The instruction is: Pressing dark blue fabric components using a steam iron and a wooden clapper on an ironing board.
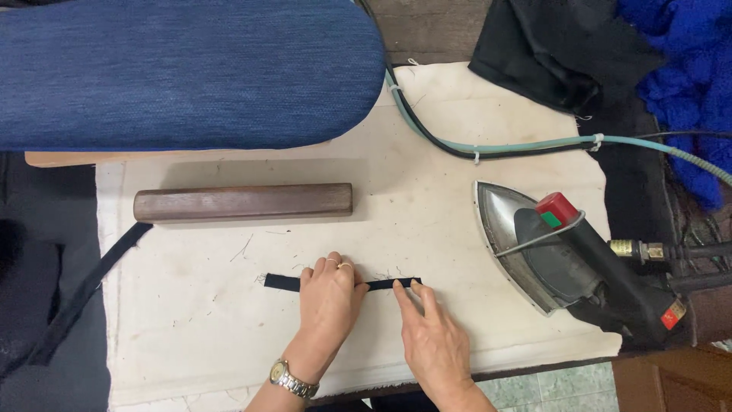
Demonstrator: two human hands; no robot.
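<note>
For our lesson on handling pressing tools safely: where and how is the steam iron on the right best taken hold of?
Grip the steam iron by its black handle, coming from above and wrapping the fingers around it. The handle runs lengthwise over the body, clear of the metal shell, and the hose leaves from its rear end.

surface: white padded cloth | upper left: blue padded board | floor: greenish tiles

Even, bright overhead light — soft shadows, sharp focus; corners perhaps dimmer.
</note>
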